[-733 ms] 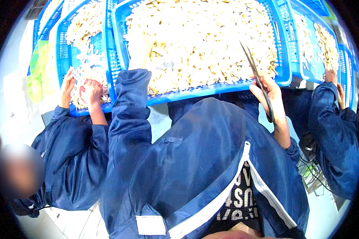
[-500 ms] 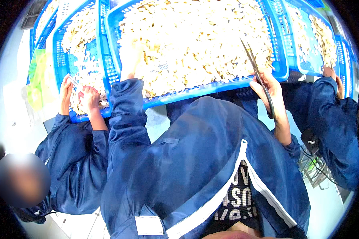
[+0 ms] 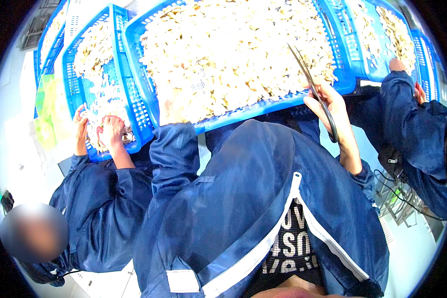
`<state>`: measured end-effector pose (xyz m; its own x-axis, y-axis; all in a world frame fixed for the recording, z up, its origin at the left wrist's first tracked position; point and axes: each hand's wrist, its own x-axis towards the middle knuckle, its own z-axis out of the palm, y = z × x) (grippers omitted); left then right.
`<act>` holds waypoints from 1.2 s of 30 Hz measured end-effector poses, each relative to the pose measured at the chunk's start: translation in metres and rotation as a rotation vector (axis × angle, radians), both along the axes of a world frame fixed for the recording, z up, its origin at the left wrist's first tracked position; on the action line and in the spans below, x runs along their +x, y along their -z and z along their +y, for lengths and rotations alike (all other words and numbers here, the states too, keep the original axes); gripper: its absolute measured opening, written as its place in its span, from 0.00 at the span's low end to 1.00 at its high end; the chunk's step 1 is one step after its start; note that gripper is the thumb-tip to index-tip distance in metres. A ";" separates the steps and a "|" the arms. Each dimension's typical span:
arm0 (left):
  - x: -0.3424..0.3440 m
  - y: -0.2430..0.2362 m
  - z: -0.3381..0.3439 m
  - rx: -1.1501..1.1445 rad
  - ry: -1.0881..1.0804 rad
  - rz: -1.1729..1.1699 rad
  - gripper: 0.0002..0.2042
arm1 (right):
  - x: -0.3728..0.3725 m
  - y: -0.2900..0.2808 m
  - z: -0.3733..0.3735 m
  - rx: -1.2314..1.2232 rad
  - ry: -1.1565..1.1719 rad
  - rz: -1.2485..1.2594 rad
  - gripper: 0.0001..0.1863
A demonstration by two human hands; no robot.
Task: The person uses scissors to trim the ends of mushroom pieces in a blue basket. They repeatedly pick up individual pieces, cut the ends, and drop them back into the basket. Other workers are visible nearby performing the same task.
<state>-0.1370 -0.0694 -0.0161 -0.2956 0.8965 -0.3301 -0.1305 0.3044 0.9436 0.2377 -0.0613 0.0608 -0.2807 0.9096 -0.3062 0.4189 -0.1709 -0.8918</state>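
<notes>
Hiding most of the lower view, the person's own dark blue jacket [image 3: 243, 208] fills the near field, and the bench under the crates cannot be seen at all. The left hand [image 3: 170, 107] is hard to make out: the sleeve ends at the near rim of the big blue crate [image 3: 263, 107] and the hand lies pale among the pale pieces, so whether that grip is clenched or released I cannot tell. The right hand [image 3: 328, 107] is plain: its grip is clenched through the handle loops of the scissors [image 3: 310, 87], with the blades nearly together and pointing up and away from the grip over the crate's near right corner. Just beyond both grips lie the cut pale pieces [image 3: 233, 49], heaped across the crate floor. Left of the left grip, a co-worker's two hands [image 3: 104, 131] rest in a second blue crate [image 3: 134, 114]. Right of the scissors grip, another co-worker's sleeve [image 3: 407, 114] reaches toward a third crate [image 3: 362, 44]. White floor [image 3: 412, 248] shows at the lower right.
</notes>
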 end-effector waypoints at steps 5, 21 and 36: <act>0.015 0.005 0.023 -0.113 0.318 1.142 0.12 | 0.004 0.000 -0.001 -0.061 -0.009 -0.012 0.16; 0.062 0.036 0.003 0.011 0.508 0.673 0.17 | 0.002 0.000 0.003 0.012 0.046 0.000 0.16; 0.059 0.011 0.029 -0.101 -0.172 -0.847 0.28 | -0.013 -0.007 0.003 0.168 -0.099 -0.143 0.19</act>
<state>-0.0776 -0.0408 -0.0269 -0.0433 0.8166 -0.5756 -0.8283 0.2928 0.4777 0.2250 -0.0579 0.0678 -0.3358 0.9214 -0.1958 0.5503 0.0232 -0.8346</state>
